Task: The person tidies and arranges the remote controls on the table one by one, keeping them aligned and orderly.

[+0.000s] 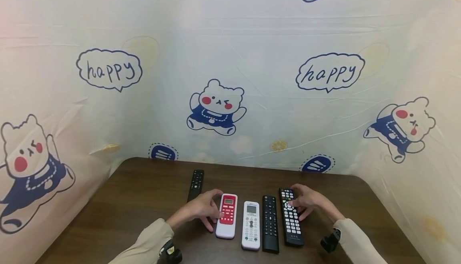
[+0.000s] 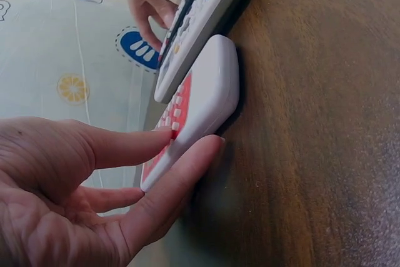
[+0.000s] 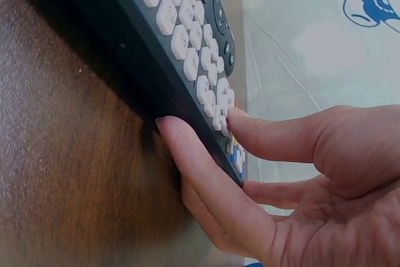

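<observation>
My left hand [image 1: 204,208] grips a white remote control with a red button panel [image 1: 227,215]; in the left wrist view its thumb presses on the buttons while the fingers lie along the near side. On the right, a black remote control with white buttons [image 1: 291,218] is gripped by my right hand [image 1: 307,200]. The right wrist view shows that thumb over the buttons and the fingers [image 3: 206,179] against the long side. Between the two lie a white remote control with a small screen [image 1: 251,226] and a plain black remote control [image 1: 270,224], untouched.
Another black remote control [image 1: 196,184] lies farther back, left of the row. All rest on a brown wooden table [image 1: 144,192]. A printed curtain [image 1: 273,127] hangs behind the table and along both sides.
</observation>
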`<state>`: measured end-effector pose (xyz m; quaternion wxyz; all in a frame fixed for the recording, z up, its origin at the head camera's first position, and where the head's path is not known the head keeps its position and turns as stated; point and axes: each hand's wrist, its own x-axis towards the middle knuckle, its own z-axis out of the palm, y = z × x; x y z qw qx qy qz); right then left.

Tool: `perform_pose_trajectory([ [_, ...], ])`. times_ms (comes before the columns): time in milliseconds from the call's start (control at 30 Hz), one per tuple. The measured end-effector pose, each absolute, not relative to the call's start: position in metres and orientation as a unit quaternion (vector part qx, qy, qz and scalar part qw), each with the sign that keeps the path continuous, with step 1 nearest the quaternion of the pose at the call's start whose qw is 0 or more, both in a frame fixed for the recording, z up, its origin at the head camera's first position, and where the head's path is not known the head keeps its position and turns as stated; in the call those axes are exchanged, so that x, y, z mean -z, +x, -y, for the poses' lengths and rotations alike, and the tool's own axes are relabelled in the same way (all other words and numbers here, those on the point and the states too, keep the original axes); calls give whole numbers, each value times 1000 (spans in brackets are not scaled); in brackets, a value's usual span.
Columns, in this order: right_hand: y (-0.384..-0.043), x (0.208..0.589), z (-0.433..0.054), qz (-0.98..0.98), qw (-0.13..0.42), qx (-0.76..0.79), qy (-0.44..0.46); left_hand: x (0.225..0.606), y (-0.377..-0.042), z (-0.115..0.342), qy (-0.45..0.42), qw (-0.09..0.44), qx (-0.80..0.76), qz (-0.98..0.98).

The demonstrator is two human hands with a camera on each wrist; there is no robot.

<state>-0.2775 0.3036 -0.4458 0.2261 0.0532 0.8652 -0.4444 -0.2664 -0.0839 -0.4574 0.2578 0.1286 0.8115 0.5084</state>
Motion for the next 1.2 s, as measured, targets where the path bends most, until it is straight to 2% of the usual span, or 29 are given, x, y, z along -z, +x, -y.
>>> perform_pose_trajectory([
  [500,-277,446,-302,-866,227,442,55,457,-270,87,123,218,-503,-827],
  [867,-278,445,-303,-868,226,439,59,454,-277,89,129,144,-522,-831],
  [1200,-277,445,-302,-866,230,441,56,450,-283,95,118,109,-522,-838],
])
